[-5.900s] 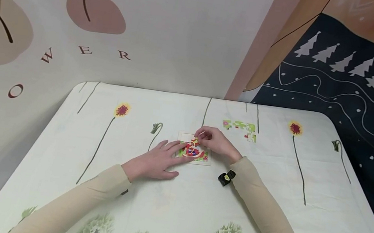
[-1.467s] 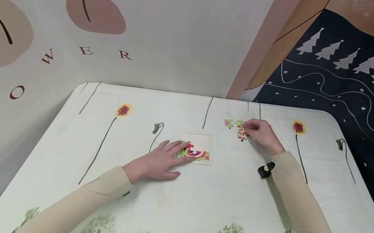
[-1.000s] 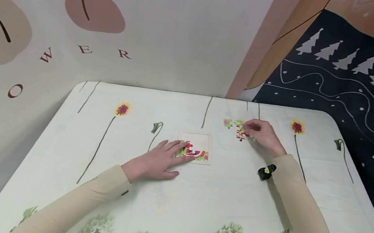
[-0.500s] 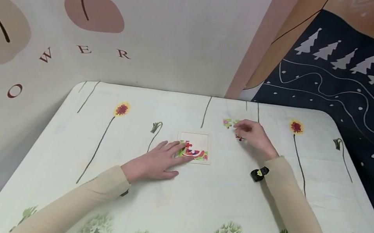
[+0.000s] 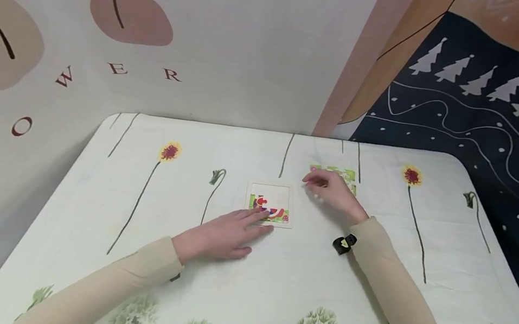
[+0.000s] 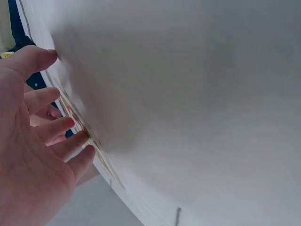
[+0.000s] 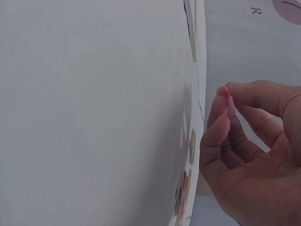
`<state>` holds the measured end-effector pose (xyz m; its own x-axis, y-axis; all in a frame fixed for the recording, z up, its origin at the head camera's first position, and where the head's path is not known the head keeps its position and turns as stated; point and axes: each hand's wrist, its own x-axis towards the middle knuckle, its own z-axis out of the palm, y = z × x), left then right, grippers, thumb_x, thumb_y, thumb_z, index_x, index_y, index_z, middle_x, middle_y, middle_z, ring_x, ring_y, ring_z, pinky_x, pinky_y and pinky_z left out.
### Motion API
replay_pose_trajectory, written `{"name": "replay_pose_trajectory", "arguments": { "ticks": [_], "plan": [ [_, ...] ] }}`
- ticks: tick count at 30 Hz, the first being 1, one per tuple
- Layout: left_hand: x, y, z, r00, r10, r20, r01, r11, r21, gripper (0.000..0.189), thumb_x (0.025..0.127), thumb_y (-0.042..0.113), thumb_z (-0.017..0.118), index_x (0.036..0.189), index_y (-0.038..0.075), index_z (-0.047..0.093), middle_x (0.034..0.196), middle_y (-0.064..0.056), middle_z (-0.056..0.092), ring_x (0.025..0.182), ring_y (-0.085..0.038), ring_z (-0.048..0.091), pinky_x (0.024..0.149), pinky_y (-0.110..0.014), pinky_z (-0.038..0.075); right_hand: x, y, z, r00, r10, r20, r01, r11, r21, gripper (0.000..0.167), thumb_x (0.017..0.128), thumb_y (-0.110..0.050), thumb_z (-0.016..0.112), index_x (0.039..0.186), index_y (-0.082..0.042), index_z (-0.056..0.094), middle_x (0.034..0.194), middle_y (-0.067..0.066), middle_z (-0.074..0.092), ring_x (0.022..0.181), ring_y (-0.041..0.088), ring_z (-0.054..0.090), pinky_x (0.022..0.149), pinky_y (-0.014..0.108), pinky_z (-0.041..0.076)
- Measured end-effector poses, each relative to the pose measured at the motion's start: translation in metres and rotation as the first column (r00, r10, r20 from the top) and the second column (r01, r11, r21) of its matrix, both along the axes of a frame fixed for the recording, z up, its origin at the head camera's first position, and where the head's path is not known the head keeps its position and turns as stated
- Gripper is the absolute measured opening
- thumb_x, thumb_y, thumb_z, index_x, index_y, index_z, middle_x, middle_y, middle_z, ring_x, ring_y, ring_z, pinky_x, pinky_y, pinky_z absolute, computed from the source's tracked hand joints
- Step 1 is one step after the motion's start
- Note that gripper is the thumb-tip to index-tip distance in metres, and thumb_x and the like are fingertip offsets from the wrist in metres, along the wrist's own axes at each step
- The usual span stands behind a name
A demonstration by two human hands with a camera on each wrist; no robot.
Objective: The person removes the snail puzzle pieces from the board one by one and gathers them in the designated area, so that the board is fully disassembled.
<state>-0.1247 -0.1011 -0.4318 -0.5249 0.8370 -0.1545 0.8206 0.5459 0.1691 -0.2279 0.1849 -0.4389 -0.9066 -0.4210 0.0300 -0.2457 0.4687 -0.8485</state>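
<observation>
A small square jigsaw tray [image 5: 280,195] with a pale rim lies on the table. Red, green and blue pieces [image 5: 277,215] fill its lower part, while its upper part shows bare. My left hand [image 5: 225,234], fingers stretched out, rests at the tray's lower left and covers that corner. Right of the tray, my right hand [image 5: 334,191] has thumb and fingertips pinched together, with a pale sliver of a puzzle piece [image 5: 304,184] at the tips. In the right wrist view the fingers [image 7: 218,129] hide most of what they pinch.
Loose green puzzle pieces [image 5: 347,173] lie just behind my right hand, partly covered by it. The right wrist view shows red pieces [image 7: 182,193] on the cloth too. A flower-print cloth [image 5: 221,299] covers the table, which ends at a printed wall hanging [image 5: 251,73].
My right hand has moved from the loose pieces left towards the tray. My left hand has slid back slightly, uncovering more of the tray's left side. Earlier, red and yellow pieces stood higher in the tray.
</observation>
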Motion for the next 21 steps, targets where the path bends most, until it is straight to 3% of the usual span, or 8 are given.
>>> {"name": "replay_pose_trajectory", "arguments": {
  "ticks": [4, 13, 21],
  "plan": [
    [0.003, 0.003, 0.002, 1.000, -0.008, -0.011, 0.008, 1.000, 0.002, 0.060, 0.095, 0.026, 0.059, 0.148, 0.007, 0.039, 0.155, -0.019, 0.026, 0.140, -0.037, 0.026, 0.111, -0.042, 0.027, 0.003, -0.009, 0.001, 1.000, 0.028, 0.010, -0.028, 0.999, 0.036, 0.018, 0.088, 0.004, 0.063, 0.105, 0.005, 0.068, 0.096, 0.014, 0.067, 0.090, 0.026, 0.061, 0.083, 0.035, 0.049],
    [0.004, 0.004, -0.002, 0.998, -0.015, -0.064, 0.014, 1.000, -0.011, 0.060, 0.095, 0.028, 0.058, 0.147, 0.006, 0.039, 0.153, -0.018, 0.029, 0.140, -0.037, 0.027, 0.111, -0.040, 0.027, 0.006, -0.029, 0.005, 0.992, 0.128, -0.005, -0.128, 0.989, 0.075, 0.014, 0.090, 0.001, 0.063, 0.102, 0.002, 0.070, 0.092, 0.009, 0.068, 0.086, 0.021, 0.061, 0.081, 0.034, 0.048],
    [0.005, 0.002, -0.003, 0.997, -0.012, -0.079, 0.012, 1.000, 0.002, 0.060, 0.094, 0.028, 0.059, 0.146, 0.006, 0.040, 0.153, -0.018, 0.031, 0.139, -0.036, 0.028, 0.111, -0.041, 0.028, 0.009, -0.052, 0.009, 0.982, 0.184, 0.047, -0.187, 0.980, 0.065, 0.017, 0.090, 0.000, 0.063, 0.105, 0.002, 0.069, 0.095, 0.010, 0.068, 0.085, 0.019, 0.059, 0.076, 0.030, 0.048]
  ]
}}
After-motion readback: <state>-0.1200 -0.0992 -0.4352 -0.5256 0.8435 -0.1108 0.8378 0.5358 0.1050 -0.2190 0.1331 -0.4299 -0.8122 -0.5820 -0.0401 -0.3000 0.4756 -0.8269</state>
